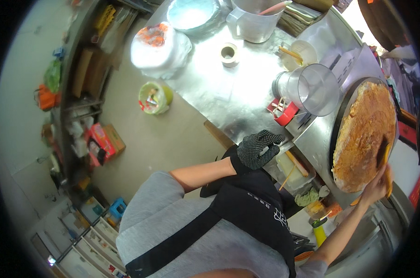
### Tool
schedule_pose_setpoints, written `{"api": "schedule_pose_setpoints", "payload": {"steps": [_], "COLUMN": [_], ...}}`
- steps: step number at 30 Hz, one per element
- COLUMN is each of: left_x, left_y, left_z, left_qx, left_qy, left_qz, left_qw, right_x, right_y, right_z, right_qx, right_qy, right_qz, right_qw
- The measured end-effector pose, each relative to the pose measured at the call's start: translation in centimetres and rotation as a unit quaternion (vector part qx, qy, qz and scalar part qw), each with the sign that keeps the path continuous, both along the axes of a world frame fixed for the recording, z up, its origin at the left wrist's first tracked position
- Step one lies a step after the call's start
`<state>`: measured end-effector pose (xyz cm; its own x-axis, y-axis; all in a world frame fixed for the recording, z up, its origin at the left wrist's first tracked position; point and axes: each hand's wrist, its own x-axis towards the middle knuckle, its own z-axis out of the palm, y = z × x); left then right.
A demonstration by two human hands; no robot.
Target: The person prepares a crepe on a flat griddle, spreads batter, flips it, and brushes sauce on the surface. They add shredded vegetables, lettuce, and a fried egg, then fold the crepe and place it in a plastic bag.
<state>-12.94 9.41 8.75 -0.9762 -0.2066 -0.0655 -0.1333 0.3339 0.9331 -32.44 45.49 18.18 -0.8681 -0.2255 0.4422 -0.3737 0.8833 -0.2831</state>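
My right hand (379,186) grips a yellow-orange scraper (386,154) at the near right edge of a large browned crepe (364,135). The crepe covers most of a round griddle (336,128), whose dark rim shows on the left. My left hand (260,149) wears a black dotted knit glove. It is at the near edge of the stainless steel counter (210,93), with fingers curled beside a narrow metal edge; whether it holds anything is unclear. Close by stand a red holder (287,114) with small sticks and a clear plastic container (317,90).
A tape roll (228,55), a measuring jug (256,26) and a bagged white container (159,52) stand on the counter. Below its near edge sits a tub (293,170) with wooden sticks. A lined green bin (156,98) stands on the floor; shelves (88,76) line the left.
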Motion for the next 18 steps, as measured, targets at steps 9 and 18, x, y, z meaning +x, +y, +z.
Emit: {"api": "schedule_pose_setpoints", "payload": {"steps": [9,18], "left_x": [-1.2,-2.8], "left_y": [0.7,1.8], "left_z": [0.8,1.5], "left_qx": [-0.066,-0.023], "left_qy": [0.04,0.028], "left_qz": [-0.088,-0.155], "left_qw": [0.993,0.987], "right_x": [-2.9,4.3], "right_y": [-4.6,2.0], "right_z": [-2.0,-2.0], "right_qx": [0.045,0.029], "right_qy": [-0.013,0.065], "right_qz": [0.036,0.005], "right_qw": [0.998,0.997]}}
